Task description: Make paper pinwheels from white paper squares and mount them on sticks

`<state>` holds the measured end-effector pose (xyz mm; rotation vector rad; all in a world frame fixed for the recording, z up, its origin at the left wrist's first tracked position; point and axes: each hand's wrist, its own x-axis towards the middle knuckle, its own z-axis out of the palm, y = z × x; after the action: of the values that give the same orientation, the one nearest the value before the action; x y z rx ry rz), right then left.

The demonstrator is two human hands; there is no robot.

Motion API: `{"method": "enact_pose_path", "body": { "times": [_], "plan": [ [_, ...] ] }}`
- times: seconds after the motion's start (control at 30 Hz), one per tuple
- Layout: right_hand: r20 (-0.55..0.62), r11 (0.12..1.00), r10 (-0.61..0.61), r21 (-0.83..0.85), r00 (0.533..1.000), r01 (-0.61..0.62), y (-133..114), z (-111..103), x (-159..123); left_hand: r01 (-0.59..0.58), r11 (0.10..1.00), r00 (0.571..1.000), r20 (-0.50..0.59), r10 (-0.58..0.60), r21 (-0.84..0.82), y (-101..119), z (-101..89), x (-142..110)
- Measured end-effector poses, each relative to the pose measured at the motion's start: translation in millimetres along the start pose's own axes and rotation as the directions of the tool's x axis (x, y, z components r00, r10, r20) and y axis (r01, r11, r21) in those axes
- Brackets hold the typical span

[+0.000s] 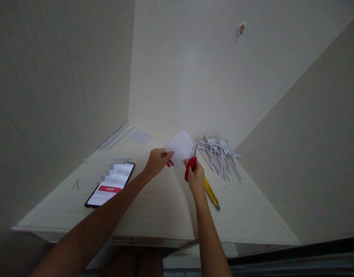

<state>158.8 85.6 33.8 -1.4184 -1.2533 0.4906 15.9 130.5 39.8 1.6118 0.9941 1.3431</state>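
My left hand (159, 161) pinches the lower left edge of a white sheet of paper (181, 145), which is held up over the table. Red-handled scissors (190, 168) are gripped in my right hand (196, 176), their blades pointing away from me along the paper's right edge. Whether the blades touch the paper I cannot tell. A yellow box cutter (211, 193) lies just right of my right wrist. Beyond it rests a pile of white paper shapes on thin paper sticks (220, 152).
A phone (111, 186) with a lit screen lies left of my left forearm. At the back left are rolled paper sticks (116, 137) and a flat paper piece (140, 136). Walls enclose the table (162, 215); a small hook (240, 29) is on the back wall.
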Motion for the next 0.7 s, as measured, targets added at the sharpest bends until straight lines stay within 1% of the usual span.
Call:
{"method": "enact_pose_path", "body": {
  "times": [0.1,0.2,0.3,0.43,0.57,0.63,0.7],
  "plan": [
    [0.088,0.985,0.036,-0.172,0.995,-0.021,8.4,-8.6,-8.6,0.019,0.999,0.995,-0.094,-0.023,-0.044,3.4,-5.6,1.2],
    [0.119,0.953,0.076,-0.299,0.990,-0.037,21.1,-16.7,-23.6,0.012,0.994,0.986,-0.163,-0.030,-0.110,2.8,-6.5,2.9],
    [0.173,0.910,0.109,-0.413,0.979,-0.029,31.9,-21.7,-40.2,0.018,0.984,0.976,-0.212,-0.056,-0.179,-1.1,-5.2,5.8],
    [0.198,0.851,0.102,-0.525,0.975,0.017,34.7,-26.6,-54.9,0.032,0.990,0.973,-0.222,-0.062,-0.138,-5.1,-5.2,8.1],
    [0.302,0.813,0.073,-0.570,0.951,0.119,28.6,-29.7,-60.2,0.024,0.992,0.976,-0.212,-0.050,-0.121,-4.1,-5.8,7.7],
    [0.301,0.793,0.047,-0.591,0.952,0.148,28.7,-29.4,-61.1,0.028,0.992,0.976,-0.209,-0.054,-0.126,-3.3,-5.7,7.5],
    [0.260,0.788,0.008,-0.596,0.965,0.154,33.1,-28.1,-60.6,0.028,0.993,0.977,-0.209,-0.051,-0.112,-3.8,-5.4,7.6]
  ]
}}
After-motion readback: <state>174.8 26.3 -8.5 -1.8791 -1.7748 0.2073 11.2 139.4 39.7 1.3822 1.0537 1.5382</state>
